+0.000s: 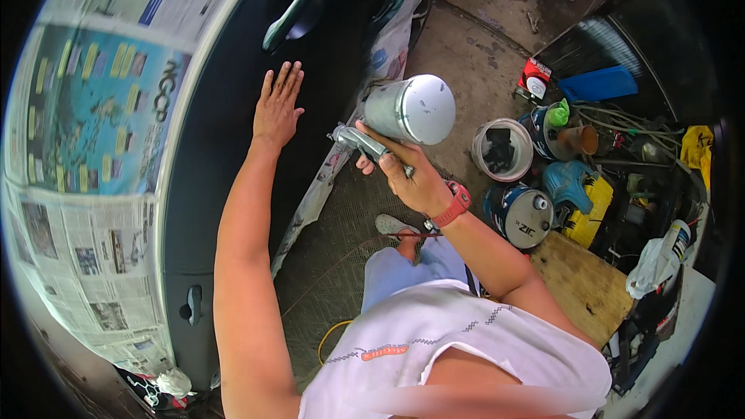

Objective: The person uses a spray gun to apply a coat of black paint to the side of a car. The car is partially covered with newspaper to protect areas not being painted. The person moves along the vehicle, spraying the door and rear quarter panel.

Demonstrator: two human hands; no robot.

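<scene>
Head view: left hand (278,109) lies flat, fingers spread, on the dark door (233,132); right hand (411,178) grips a spray gun (400,116) just beside it. A tilted cup could drip onto the panel. Newspaper (85,147) masks the glass; paint cans (521,213) crowd the floor (466,70).

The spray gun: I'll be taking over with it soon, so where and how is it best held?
By the handle below the body, as the right hand does now. The spray gun carries a bulky metal cup on top, so its weight sits high; come from the rear, wrap the fingers round the handle, and keep the nozzle pointing at the dark car door that the left hand rests on.
</scene>
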